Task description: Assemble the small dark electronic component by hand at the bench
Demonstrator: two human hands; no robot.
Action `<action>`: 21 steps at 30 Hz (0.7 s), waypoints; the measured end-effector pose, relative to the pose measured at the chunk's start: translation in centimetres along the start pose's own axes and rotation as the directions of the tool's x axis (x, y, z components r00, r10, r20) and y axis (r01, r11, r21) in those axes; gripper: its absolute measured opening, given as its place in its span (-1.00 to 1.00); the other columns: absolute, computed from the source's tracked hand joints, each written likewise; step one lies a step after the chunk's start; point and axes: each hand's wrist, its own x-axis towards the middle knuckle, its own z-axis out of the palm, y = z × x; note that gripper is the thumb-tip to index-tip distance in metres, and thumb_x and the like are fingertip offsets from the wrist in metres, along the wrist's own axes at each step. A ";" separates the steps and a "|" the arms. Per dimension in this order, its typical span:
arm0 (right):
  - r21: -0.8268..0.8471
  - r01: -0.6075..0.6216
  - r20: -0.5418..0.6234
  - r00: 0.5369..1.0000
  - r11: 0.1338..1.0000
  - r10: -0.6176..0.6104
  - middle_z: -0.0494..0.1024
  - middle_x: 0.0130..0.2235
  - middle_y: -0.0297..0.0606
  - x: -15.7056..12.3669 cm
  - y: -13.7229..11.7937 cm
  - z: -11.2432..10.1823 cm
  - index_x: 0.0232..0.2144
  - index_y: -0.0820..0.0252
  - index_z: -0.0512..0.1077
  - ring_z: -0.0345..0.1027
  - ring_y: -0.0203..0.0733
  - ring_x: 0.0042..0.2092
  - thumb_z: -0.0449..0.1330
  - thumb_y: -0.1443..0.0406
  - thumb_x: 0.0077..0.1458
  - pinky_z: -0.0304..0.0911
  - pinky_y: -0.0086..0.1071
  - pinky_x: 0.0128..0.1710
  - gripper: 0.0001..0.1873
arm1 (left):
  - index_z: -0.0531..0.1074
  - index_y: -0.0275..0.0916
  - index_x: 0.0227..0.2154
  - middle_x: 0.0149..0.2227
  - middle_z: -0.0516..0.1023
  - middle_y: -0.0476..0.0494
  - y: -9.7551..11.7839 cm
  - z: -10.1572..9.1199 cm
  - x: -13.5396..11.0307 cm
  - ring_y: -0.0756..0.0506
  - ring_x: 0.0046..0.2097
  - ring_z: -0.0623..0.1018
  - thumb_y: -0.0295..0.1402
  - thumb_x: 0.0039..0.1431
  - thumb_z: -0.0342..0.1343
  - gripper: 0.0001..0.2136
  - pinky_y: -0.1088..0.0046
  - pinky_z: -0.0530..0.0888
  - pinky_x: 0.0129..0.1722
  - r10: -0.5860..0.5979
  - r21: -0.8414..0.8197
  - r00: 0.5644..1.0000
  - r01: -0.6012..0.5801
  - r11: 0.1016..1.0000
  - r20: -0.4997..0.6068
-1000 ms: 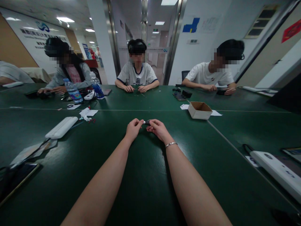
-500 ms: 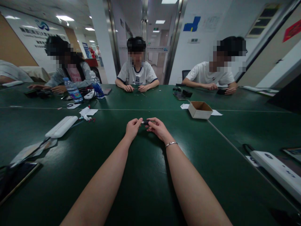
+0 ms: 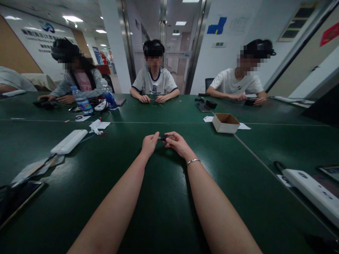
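Between my two hands, a little above the green table (image 3: 164, 187), is a short black cylinder with a shiny silvery part (image 3: 162, 138); its exact kind is too small to tell. My left hand (image 3: 150, 144) pinches its left end between thumb and fingers. On the other side, my right hand (image 3: 178, 143) grips the black end with thumb and fingertips, and a silver bracelet (image 3: 193, 161) circles that wrist. The fingers partly cover both ends of the cylinder.
An open cardboard box (image 3: 225, 124) stands ahead on the right. White power strips (image 3: 70, 141) lie left and right, with a phone (image 3: 21, 199) at the left edge. Two bottles (image 3: 109, 95) stand far left. Three people sit opposite, handling small things.
My hands stay in nearly the same place on the cylinder. Less of the silvery part shows between them now, and the left fingers have shifted slightly.
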 end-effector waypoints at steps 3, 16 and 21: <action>0.006 0.013 0.001 1.000 1.000 -0.013 0.49 -0.39 -0.38 0.0 0.1 0.0 -0.22 0.13 0.44 0.42 -0.34 -0.39 0.43 0.25 -0.16 0.37 -0.46 -0.37 -0.60 | 0.18 -0.23 -0.76 -0.71 0.13 0.06 -0.2 0.0 0.1 0.04 -0.61 0.16 0.01 0.12 -0.06 -0.51 0.45 0.07 -0.53 -0.013 0.043 1.000 0.013 0.999 -0.004; 0.045 -0.023 -0.061 0.998 0.999 0.026 0.53 -0.41 -0.36 0.1 -0.1 0.0 -0.20 0.15 0.43 0.41 -0.35 -0.46 0.43 0.22 -0.17 0.39 -0.43 -0.39 -0.55 | 0.29 -0.24 -0.63 -0.62 0.27 0.04 -0.5 0.2 0.1 0.02 -0.53 0.27 0.02 0.15 -0.05 -0.56 0.48 0.17 -0.48 0.048 0.031 0.999 -0.048 0.998 -0.002; 0.079 -0.083 -0.149 0.984 0.993 0.094 0.56 -0.46 -0.28 0.2 -0.3 0.2 -0.29 0.20 0.41 0.40 -0.36 -0.49 0.42 0.18 -0.12 0.42 -0.43 -0.35 -0.63 | 0.34 -0.24 -0.51 -0.52 0.36 0.02 -0.8 0.4 0.3 0.01 -0.42 0.36 -0.10 0.15 0.03 -0.70 0.50 0.28 -0.36 0.133 0.002 0.991 -0.133 0.991 0.006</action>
